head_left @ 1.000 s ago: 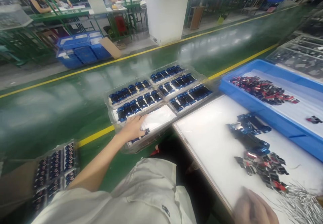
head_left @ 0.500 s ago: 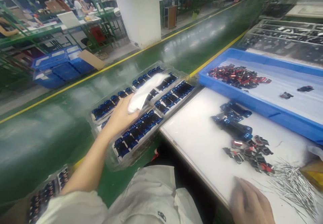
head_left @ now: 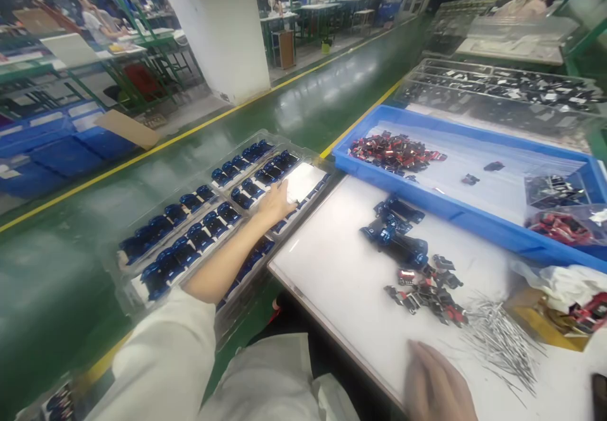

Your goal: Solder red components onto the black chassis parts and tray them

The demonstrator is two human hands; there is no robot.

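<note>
My left hand (head_left: 275, 205) reaches out over a clear plastic tray (head_left: 142, 282) filled with rows of small blue parts (head_left: 199, 234). Its fingers are closed on the edge of a white sheet (head_left: 304, 181) that lies flat over the tray's right end. My right hand (head_left: 439, 386) rests on the white table (head_left: 351, 282) at the bottom edge, fingers loosely together and blurred, with nothing seen in it. A pile of blue and black-red parts (head_left: 412, 263) lies on the table ahead of it, beside a heap of thin metal pins (head_left: 497, 339).
A blue bin (head_left: 427, 203) with red parts (head_left: 393, 151) stands behind the table. Clear trays of dark parts (head_left: 497, 89) sit further back. A bag with red parts (head_left: 569, 288) lies at the right. The green floor, a white pillar (head_left: 218, 29) and other workstations lie to the left.
My left hand lifted the white sheet off the near part of the tray, carried it over, and has laid it flat on the tray's far right end. The view has swung right.
</note>
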